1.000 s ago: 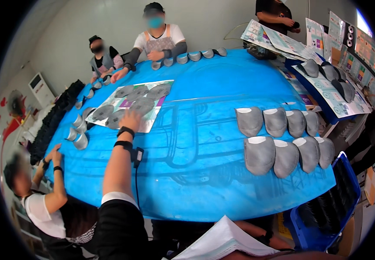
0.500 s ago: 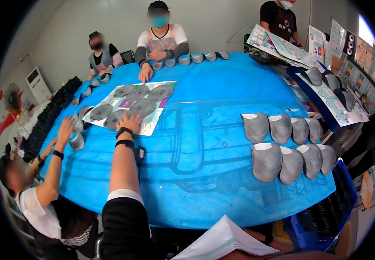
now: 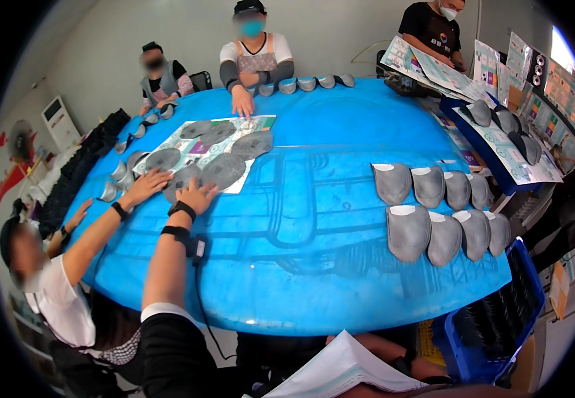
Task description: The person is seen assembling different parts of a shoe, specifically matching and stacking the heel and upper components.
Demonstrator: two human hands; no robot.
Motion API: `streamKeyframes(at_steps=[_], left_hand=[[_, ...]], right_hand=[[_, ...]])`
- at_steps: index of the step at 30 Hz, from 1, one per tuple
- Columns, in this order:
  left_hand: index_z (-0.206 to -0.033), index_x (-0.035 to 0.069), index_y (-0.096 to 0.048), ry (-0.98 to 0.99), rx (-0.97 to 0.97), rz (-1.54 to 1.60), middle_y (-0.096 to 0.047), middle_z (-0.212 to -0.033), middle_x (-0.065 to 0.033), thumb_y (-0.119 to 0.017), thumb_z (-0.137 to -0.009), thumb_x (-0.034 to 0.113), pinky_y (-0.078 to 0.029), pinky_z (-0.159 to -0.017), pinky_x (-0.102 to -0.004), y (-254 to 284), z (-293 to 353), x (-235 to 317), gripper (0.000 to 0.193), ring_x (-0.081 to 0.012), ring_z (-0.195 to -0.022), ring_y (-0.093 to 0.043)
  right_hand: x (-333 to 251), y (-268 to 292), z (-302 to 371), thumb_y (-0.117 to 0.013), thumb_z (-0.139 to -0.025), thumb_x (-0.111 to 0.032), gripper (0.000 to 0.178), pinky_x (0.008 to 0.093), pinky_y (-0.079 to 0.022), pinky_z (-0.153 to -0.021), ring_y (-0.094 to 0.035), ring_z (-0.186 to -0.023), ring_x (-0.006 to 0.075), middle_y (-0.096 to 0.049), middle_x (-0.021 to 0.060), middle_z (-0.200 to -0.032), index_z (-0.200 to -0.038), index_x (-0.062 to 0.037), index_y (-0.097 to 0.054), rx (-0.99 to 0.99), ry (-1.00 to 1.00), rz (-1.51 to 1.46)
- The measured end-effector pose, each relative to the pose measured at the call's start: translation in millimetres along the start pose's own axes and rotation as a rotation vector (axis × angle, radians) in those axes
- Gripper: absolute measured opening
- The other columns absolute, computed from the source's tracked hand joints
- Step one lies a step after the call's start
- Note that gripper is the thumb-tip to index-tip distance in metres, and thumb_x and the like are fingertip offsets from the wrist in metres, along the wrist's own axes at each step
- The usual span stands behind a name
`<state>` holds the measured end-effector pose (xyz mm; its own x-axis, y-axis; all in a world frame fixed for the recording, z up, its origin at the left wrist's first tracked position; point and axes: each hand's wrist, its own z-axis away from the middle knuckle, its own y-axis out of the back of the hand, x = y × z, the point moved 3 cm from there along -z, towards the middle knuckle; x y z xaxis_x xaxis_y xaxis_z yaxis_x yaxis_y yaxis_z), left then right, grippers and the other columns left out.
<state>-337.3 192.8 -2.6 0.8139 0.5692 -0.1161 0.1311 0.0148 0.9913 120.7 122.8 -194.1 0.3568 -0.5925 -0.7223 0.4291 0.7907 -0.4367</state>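
Fingers spread, my left hand point(image 3: 196, 197) lies over the near edges of two flat grey oval pads, one to its left point(image 3: 182, 180) and one to its right point(image 3: 225, 171). These pads rest on a printed cardboard sheet point(image 3: 234, 188) with several more around them. Black bands circle my left wrist and forearm, and a cable hangs from a small box there. My right hand point(image 3: 368, 343) is low by the table's near edge, mostly hidden, so its fingers do not show. A co-worker's hand point(image 3: 146, 188) touches the pads beside my left hand.
Grey cup-shaped pads with white tips point(image 3: 408, 233) stand in two rows on the blue table point(image 3: 300, 278) at right. Another co-worker's hand point(image 3: 242, 101) reaches past the far edge of the sheet. A blue crate point(image 3: 448, 345) holds black pieces at lower right.
The left co-worker's hand has moved from the cup-shaped pads at the left edge onto the flat pads next to mine. My left hand stays over the pads. More of my right forearm shows.
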Motion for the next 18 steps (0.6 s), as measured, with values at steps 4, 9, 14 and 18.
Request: streamKeyframes(at_steps=[4, 9, 14, 18], left_hand=[[-0.112, 0.037, -0.045, -0.067, 0.076, -0.044, -0.029, -0.128, -0.0116, -0.028, -0.079, 0.056, -0.022, -0.091, -0.0449, -2, 33, -7, 0.042, -0.036, -0.105, -0.041], [-0.11, 0.037, -0.047, -0.098, 0.107, -0.019, -0.029, -0.129, -0.0129, -0.031, -0.078, 0.056, -0.026, -0.087, -0.0452, -8, 61, -17, 0.041, -0.0363, -0.103, -0.043], [-0.111, 0.037, -0.047, -0.078, 0.177, 0.111, -0.03, -0.127, -0.0162, -0.031, -0.079, 0.055, -0.026, -0.087, -0.0448, -8, 70, -33, 0.04, -0.0337, -0.104, -0.044], [-0.114, 0.037, -0.044, -0.068, -0.007, -0.002, -0.038, -0.121, -0.0159, -0.023, -0.079, 0.058, -0.025, -0.087, -0.0455, 4, 82, -25, 0.045, -0.0358, -0.103, -0.044]], right_hand=[[-10, -9, 7, -0.048, -0.083, -0.021, 0.025, 0.0215, -0.04, -0.07, -0.048, -0.076, 0.0099, -0.051, 0.0041, -0.085, -0.101, -0.0027, -0.049, 0.07, 0.121, 0.077], [-19, -25, 18, -0.043, -0.086, -0.021, 0.027, 0.0275, -0.041, -0.073, -0.049, -0.083, 0.0163, -0.05, 0.0071, -0.09, -0.104, -0.0012, -0.045, -0.081, 0.347, 0.487], [-140, -113, 88, -0.04, -0.085, -0.017, 0.021, 0.0311, -0.042, -0.07, -0.052, -0.08, 0.0249, -0.053, 0.0101, -0.087, -0.095, -0.0032, -0.052, -0.211, 0.733, 1.147], [-234, -112, 65, -0.044, -0.077, -0.01, 0.024, 0.0379, -0.041, -0.077, -0.048, -0.091, 0.0291, -0.053, 0.0125, -0.096, -0.099, -0.0031, -0.051, 0.29, 0.946, 1.678]])
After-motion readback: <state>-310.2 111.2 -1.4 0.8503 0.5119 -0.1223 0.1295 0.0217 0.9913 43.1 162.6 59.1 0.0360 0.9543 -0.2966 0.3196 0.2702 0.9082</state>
